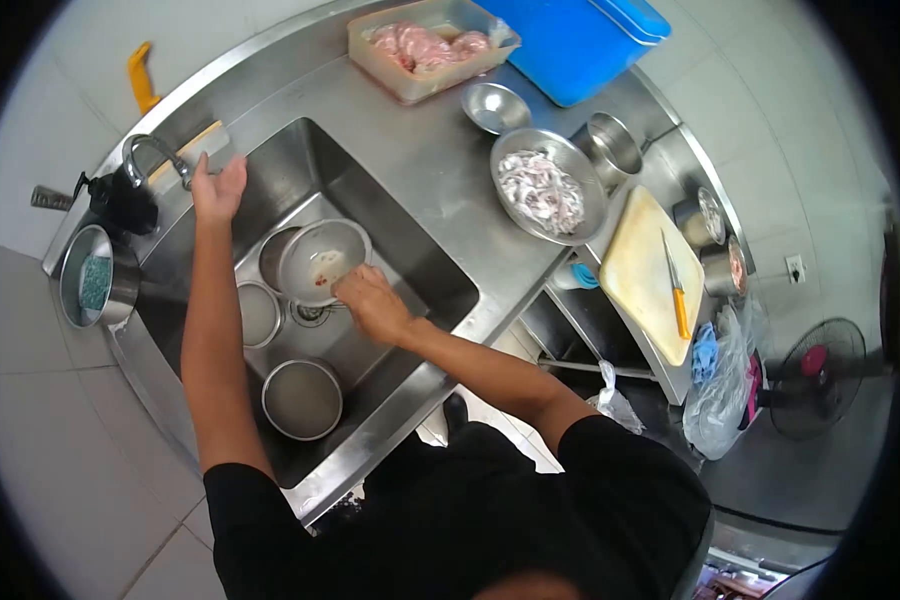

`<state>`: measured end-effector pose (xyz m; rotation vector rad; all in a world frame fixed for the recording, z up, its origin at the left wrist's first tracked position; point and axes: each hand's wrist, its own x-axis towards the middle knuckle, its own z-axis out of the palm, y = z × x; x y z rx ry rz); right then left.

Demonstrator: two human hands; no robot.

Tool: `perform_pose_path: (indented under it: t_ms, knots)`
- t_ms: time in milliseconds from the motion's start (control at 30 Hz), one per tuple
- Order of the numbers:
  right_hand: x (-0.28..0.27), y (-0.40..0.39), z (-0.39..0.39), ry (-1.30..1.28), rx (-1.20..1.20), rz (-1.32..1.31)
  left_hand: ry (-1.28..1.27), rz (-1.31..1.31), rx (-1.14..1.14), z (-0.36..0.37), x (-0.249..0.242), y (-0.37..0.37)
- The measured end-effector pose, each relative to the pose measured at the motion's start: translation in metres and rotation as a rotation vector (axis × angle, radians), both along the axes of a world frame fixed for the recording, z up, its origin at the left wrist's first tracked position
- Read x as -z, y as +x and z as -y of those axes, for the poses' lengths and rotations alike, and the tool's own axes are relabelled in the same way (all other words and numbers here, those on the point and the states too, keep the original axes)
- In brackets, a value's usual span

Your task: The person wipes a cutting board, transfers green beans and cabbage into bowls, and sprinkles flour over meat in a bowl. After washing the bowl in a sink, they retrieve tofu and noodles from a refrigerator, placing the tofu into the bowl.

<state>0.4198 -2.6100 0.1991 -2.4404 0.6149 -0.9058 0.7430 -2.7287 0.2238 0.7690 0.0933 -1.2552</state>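
Note:
My right hand [374,303] grips the near rim of a metal bowl [348,238], tilted over the sink. Inside the bowl lie a little cloudy liquid and some reddish bits. Up at the sink's left side, my left hand [218,188] is raised with fingers apart, right beside the spout of the curved faucet [150,140]. Below the held bowl, the steel sink [390,215] contains a round pot [302,400] of cloudy liquid and a smaller container [258,314] near the drain. Another round container [273,255] is partly hidden behind the bowl.
On the counter stand a tub of raw meat [410,85], a blue box [580,50], a bowl of pale strips [560,235] and an empty bowl [496,108]. Right of them, a knife [677,290] lies on a cutting board [635,270]. A pot with a green scourer [95,285] sits left.

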Motion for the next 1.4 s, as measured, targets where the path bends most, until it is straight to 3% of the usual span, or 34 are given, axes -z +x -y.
perform_pose_path:
  t_ms: [33, 100, 167, 233, 267, 300, 333, 400, 467, 500, 567, 633, 700, 733, 800, 867, 967, 1000, 1067, 1100, 1133, 1167, 1233, 1267, 1333, 1367, 1400]
  knots:
    - [0.003, 0.006, 0.009, -0.024, 0.003, 0.007, -0.176, -0.179, 0.03, 0.006, 0.0, 0.018]
    - [0.012, 0.02, 0.02, -0.062, 0.028, -0.076, -0.437, -0.039, 0.004, 0.005, -0.005, 0.034]
    - [0.005, 0.037, 0.025, -0.104, 0.086, -0.08, -0.444, -0.126, -0.132, -0.015, -0.031, 0.038]
    - [0.009, 0.059, 0.029, -0.097, 0.147, -0.076, -0.204, 0.251, 0.124, -0.027, -0.011, 0.055]
    - [0.008, 0.075, 0.03, -0.085, 0.114, -0.059, 0.1, 0.693, 0.238, -0.049, -0.016, 0.036]
    - [0.005, 0.089, 0.032, -0.066, 0.129, -0.046, 0.319, 0.982, 0.374, -0.066, -0.012, 0.024]
    - [0.003, 0.1, 0.034, -0.044, 0.149, -0.037, 0.574, 1.176, 0.35, -0.079, 0.005, 0.016]
    - [0.004, 0.131, 0.039, 0.015, 0.109, -0.038, 0.656, 1.129, 0.378, -0.111, 0.005, -0.006]
    - [0.005, 0.161, 0.039, 0.077, 0.051, -0.05, 0.607, 0.806, 0.391, -0.138, 0.003, -0.022]
    - [0.005, 0.174, 0.037, 0.089, 0.031, -0.091, 0.634, 0.794, 0.363, -0.145, 0.009, -0.024]
    - [0.009, 0.196, 0.027, 0.121, -0.027, -0.008, 0.315, 0.465, 0.326, -0.15, 0.037, -0.013]
    - [0.001, 0.197, 0.012, 0.219, -0.114, -0.069, 0.436, 0.541, 0.191, -0.155, 0.066, 0.003]
    - [-0.007, 0.186, 0.009, 0.305, -0.185, -0.137, 0.554, 0.663, -0.065, -0.158, 0.052, -0.006]
    - [-0.009, 0.173, 0.011, 0.287, -0.304, -0.197, 0.566, 0.66, -0.072, -0.165, 0.049, -0.009]
    - [-0.009, 0.156, 0.025, 0.272, -0.426, -0.249, 0.53, 0.779, -0.029, -0.173, 0.044, -0.011]
    - [-0.005, 0.147, 0.043, 0.296, -0.6, -0.511, 0.526, 0.745, 0.037, -0.174, 0.023, -0.021]
    - [0.01, 0.145, 0.067, 0.261, -0.553, -0.611, 0.55, 0.725, 0.195, -0.166, 0.016, -0.027]
    - [0.02, 0.149, 0.069, 0.26, -0.551, -0.609, 0.582, 0.738, 0.285, -0.161, 0.018, -0.028]
    - [0.023, 0.161, 0.064, 0.39, -0.37, -0.3, 0.608, 0.773, 0.294, -0.145, 0.016, -0.037]
    - [0.009, 0.16, 0.064, 0.61, -0.462, -0.265, 0.639, 0.805, 0.304, -0.139, 0.014, -0.04]
    - [0.014, 0.165, 0.063, 0.607, -0.462, -0.262, 0.637, 0.808, 0.303, -0.135, 0.024, -0.029]
    - [0.027, 0.17, 0.063, 0.69, -0.54, -0.312, 0.678, 1.166, 0.49, -0.131, 0.043, -0.007]
    - [0.017, 0.155, 0.062, 0.74, -0.585, -0.52, 0.711, 1.509, 0.676, -0.131, 0.045, 0.003]
    - [0.016, 0.149, 0.071, 0.74, -0.594, -0.524, 0.838, 1.533, 0.75, -0.131, 0.024, 0.007]
    - [0.017, 0.135, 0.093, 0.483, -0.795, -0.621, 0.978, 1.539, 0.819, -0.134, 0.004, 0.006]
    - [0.06, 0.141, 0.103, 0.449, -0.715, -0.381, 0.938, 1.775, 0.815, -0.131, 0.004, 0.007]
    - [0.062, 0.145, 0.112, 0.528, -0.556, -0.334, 0.883, 2.012, 0.807, -0.128, 0.005, 0.004]
